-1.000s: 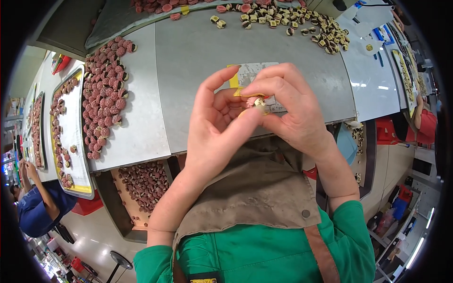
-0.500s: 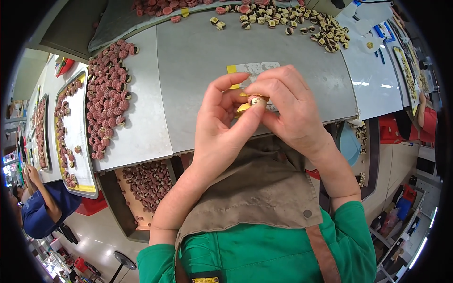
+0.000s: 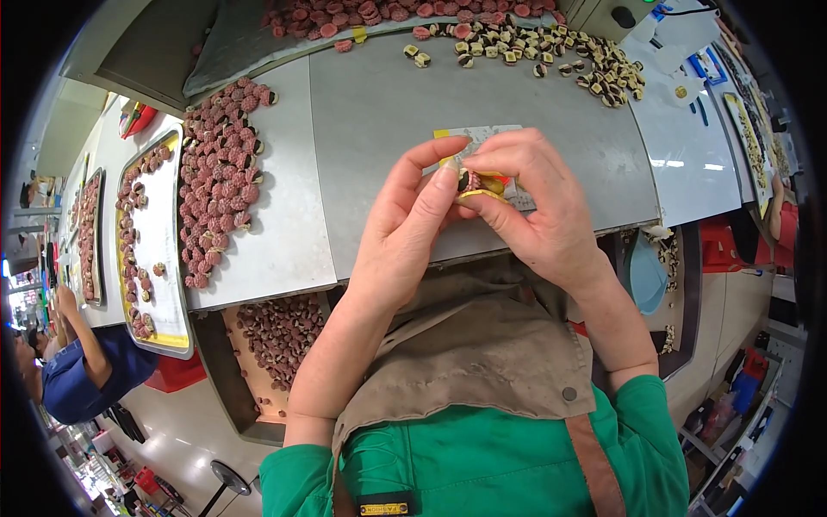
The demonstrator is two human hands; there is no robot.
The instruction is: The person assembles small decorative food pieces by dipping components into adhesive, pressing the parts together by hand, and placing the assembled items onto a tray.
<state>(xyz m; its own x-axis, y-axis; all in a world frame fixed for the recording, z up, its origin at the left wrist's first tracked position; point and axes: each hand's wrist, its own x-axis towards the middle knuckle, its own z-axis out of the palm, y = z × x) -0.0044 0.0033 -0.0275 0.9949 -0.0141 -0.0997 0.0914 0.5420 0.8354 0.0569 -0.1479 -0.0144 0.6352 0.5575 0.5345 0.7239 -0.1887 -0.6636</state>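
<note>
Above the metal table, my hands meet around a small yellow packet (image 3: 481,196). My right hand (image 3: 544,202) grips its side between thumb and fingers. At the packet's mouth, thumb and fingers of my left hand (image 3: 405,215) are closed around small pink and dark cookies (image 3: 469,180). Part of these cookies sits against the packet; how far they are inside is hidden by my fingers. Under my hands lies a flat white and yellow piece (image 3: 482,133), mostly covered by them.
A heap of pink cookies (image 3: 217,185) lies at the left, beside a yellow-edged tray (image 3: 164,224). Checkered cookies (image 3: 612,82) are piled at the far right, more pink ones (image 3: 370,13) at the back. An open drawer (image 3: 250,405) with pink cookies sits below. A co-worker in blue (image 3: 95,370) is at left.
The packet has turned in my right hand, so its printed side and opening show. My left thumb has moved up and left onto the cookies. The view has shifted slightly.
</note>
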